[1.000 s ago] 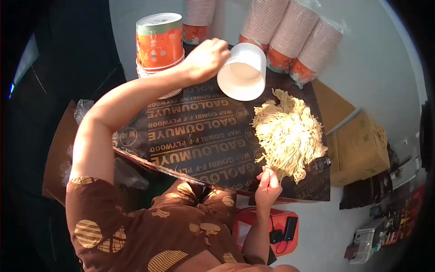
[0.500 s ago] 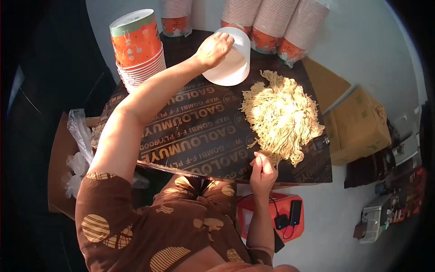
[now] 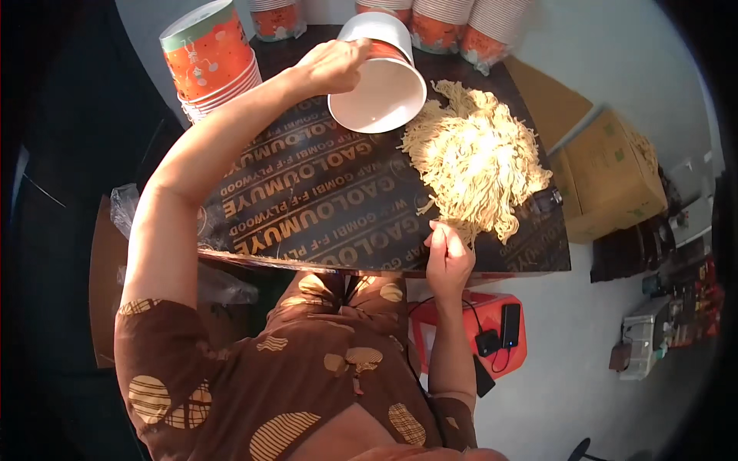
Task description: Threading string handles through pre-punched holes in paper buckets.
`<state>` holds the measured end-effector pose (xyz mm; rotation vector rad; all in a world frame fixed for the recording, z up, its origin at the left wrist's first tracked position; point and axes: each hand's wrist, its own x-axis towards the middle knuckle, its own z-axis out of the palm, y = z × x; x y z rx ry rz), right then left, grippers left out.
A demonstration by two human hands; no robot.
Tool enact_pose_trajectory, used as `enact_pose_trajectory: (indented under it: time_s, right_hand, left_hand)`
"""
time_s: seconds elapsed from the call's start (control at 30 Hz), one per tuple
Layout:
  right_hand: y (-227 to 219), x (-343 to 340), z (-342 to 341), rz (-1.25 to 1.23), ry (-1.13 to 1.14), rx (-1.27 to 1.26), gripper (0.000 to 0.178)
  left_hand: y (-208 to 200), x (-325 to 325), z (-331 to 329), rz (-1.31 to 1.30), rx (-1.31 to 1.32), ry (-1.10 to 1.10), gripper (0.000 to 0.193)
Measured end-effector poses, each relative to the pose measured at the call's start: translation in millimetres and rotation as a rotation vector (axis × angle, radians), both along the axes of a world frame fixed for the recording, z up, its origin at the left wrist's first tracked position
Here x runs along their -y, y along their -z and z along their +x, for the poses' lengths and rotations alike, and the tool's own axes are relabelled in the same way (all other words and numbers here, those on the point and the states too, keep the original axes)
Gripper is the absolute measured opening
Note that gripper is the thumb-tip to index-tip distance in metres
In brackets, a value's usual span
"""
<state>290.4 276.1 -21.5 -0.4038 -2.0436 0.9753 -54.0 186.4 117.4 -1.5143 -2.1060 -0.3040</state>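
Observation:
My left hand is closed on the upper left side of a round paper tub, tipped so its white inside faces me. A strip of orange outer wall shows behind its rim, and a plain white cylinder stands behind that; the tub seems partly inside it. Right of the tub lies a heap of cream, yarn-like strands, brightly sunlit. My right hand is closed in a pinch at the near edge of the table, beside the strands' loose ends. What lies between its fingertips is too small to make out.
A nested stack of orange and green tubs stands at the left of the dark printed plywood table. Bagged tub stacks line the back. A cardboard box sits on the right; a red stool bears black devices with a cable.
My left hand has shifted from inside the white opening to the tub's side. An orange band now shows between the near rim and the white cylinder. My right hand keeps its pinch.

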Motion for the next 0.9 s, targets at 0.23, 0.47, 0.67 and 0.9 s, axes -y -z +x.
enact_pose_trajectory:
  time_s: [0.23, 0.47, 0.67, 0.9]
  right_hand:
    - [5, -5, 25, -0.378, -0.014, -0.35, 0.016]
    - [-12, -47, 57, 0.017, 0.278, -0.156, 0.004]
    - [-18, -60, 68, 0.185, 0.157, 0.044, 0.006]
    - [-24, -74, 55, 0.477, 0.062, 0.117, 0.011]
  left_hand:
    - [6, 51, 63, 0.043, 0.354, -0.19, 0.021]
    - [10, 121, 139, 0.217, 0.407, -0.279, 0.022]
    - [31, 155, 169, 0.352, 0.371, -0.294, 0.038]
    - [47, 170, 186, 0.392, 0.466, -0.306, 0.042]
